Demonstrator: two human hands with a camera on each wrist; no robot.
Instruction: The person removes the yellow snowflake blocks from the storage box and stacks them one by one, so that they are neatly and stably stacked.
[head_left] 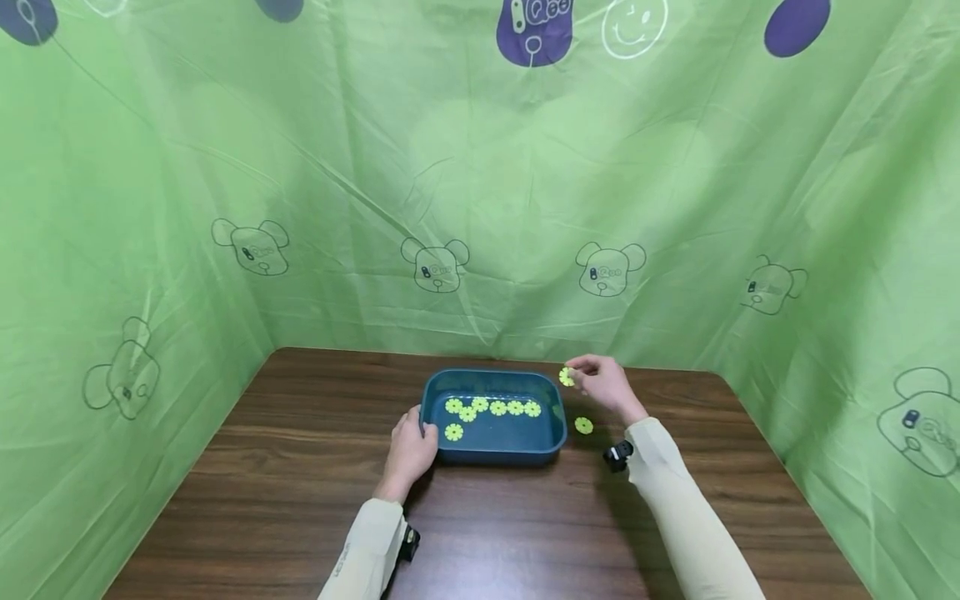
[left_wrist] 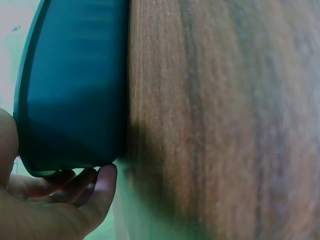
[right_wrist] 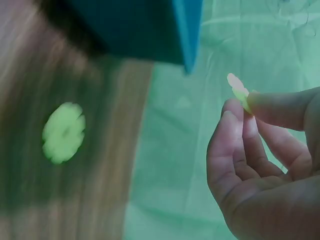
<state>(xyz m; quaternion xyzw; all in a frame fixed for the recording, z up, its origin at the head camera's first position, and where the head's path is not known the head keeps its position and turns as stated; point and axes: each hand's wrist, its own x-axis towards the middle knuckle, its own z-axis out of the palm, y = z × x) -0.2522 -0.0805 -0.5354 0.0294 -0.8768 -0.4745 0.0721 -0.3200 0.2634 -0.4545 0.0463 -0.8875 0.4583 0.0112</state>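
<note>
A dark teal rectangular plastic tub (head_left: pixel 498 457) stands on the table with several yellow-green notched discs (head_left: pixel 453 432) lying flat inside. My left hand (head_left: pixel 411 450) grips its left end, thumb at the rim and fingers against the outer wall; the left wrist view shows those fingertips (left_wrist: pixel 106 180) at the wall. Beyond the tub's right back corner, my right hand (head_left: pixel 604 385) pinches one yellow-green disc (head_left: pixel 566 377) between thumb and fingers, raised above the table. In the right wrist view this disc (right_wrist: pixel 238 89) appears nearly edge-on. Another loose disc (head_left: pixel 583 426) lies right of the tub.
The dark wood-grain table (head_left: pixel 300 483) extends on both sides of the tub and in front of it. A green printed curtain (head_left: pixel 525 317) hangs behind the table's back edge and along both sides.
</note>
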